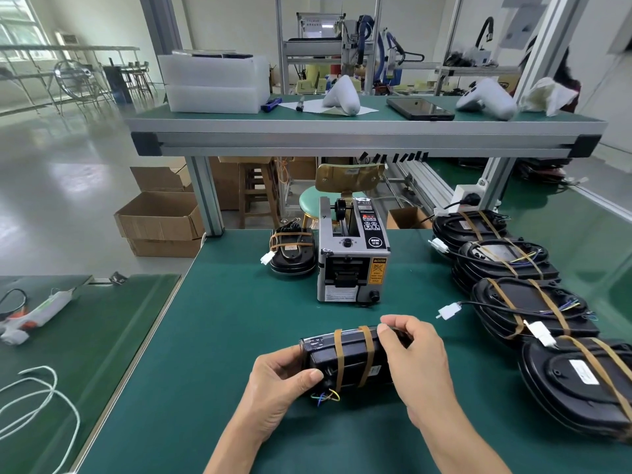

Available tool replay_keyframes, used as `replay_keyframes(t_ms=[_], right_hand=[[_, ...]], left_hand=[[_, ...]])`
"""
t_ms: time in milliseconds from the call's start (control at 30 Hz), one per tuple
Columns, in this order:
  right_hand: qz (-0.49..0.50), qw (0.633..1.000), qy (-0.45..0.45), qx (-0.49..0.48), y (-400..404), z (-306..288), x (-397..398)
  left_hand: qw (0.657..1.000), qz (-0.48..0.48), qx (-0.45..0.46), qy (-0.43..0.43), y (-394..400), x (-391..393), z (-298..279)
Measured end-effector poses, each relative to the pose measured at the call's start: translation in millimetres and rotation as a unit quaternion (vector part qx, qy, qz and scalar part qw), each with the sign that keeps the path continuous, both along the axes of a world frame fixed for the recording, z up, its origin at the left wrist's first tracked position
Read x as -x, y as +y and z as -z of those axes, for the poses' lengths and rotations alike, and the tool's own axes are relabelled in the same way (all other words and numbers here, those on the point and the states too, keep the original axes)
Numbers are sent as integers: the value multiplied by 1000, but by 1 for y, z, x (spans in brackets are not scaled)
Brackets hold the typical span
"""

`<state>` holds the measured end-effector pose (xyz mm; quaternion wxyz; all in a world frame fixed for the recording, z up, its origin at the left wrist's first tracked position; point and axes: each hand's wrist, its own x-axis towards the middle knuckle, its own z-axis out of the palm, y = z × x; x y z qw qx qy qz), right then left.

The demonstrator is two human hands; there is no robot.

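Note:
A black plastic unit [349,359] with two tan rubber bands around it is held just above the green mat, near the front. My left hand [280,388] grips its left end, thumb on top by a bundle of coloured wires [325,395]. My right hand [413,357] grips the right end, fingers curled over the top edge. The unit's far right part is hidden behind my right hand.
A grey tape dispenser [352,254] stands mid-table, with one banded black unit [292,251] to its left. Several banded black units [526,302] with white connectors line the right side. An upper shelf [362,135] overhangs the back. A glue gun [37,313] lies on the left table.

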<state>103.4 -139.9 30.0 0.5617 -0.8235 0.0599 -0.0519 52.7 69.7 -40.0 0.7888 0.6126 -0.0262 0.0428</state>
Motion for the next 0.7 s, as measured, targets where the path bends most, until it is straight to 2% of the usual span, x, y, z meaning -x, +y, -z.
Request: replay_keyframes(t_ms=[400, 700], right_hand=[[5, 999, -19, -38, 2, 10, 0], [-1, 1000, -29, 4, 1, 11, -5]], left_hand=[[1000, -2, -6, 2, 1, 0, 1], [1000, 0, -14, 0, 0, 0, 4]])
